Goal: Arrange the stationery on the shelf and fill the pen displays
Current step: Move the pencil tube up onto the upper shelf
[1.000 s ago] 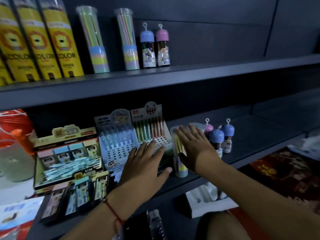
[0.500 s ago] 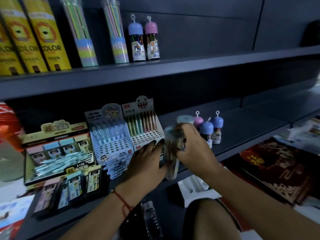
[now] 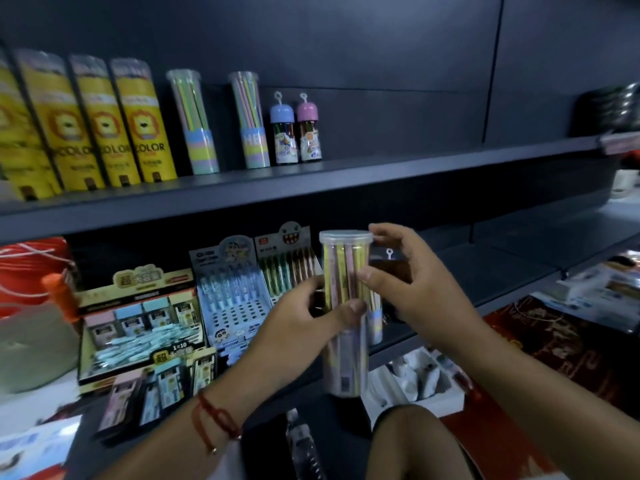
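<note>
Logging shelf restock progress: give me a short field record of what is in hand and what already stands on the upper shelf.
held item: clear pencil tube, upright, lifted off the lower shelf
left hand: grips tube's middle
right hand: fingers at lid and side
upper shelf: yellow tubes, two matching pencil tubes, two capped bottles

Both forearms are bare, with no sleeves in view, and a thin red string bracelet (image 3: pixel 213 422) circles the left wrist.
</note>
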Action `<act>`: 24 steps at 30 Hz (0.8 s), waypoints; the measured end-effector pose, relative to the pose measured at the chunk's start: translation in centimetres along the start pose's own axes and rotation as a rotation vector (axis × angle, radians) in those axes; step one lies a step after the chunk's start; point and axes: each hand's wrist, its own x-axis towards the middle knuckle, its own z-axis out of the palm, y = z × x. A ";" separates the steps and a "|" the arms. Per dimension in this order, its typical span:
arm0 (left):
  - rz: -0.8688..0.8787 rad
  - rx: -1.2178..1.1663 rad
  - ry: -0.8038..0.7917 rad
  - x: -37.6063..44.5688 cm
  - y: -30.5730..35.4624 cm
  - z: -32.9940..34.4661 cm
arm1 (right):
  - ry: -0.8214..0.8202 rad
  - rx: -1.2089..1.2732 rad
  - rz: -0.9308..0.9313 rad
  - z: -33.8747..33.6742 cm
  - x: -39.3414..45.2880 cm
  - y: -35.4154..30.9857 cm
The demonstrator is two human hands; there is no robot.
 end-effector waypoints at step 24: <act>0.395 0.467 0.413 10.8 15.4 -19.9 | -0.227 0.135 -0.089 6.6 17.3 -9.9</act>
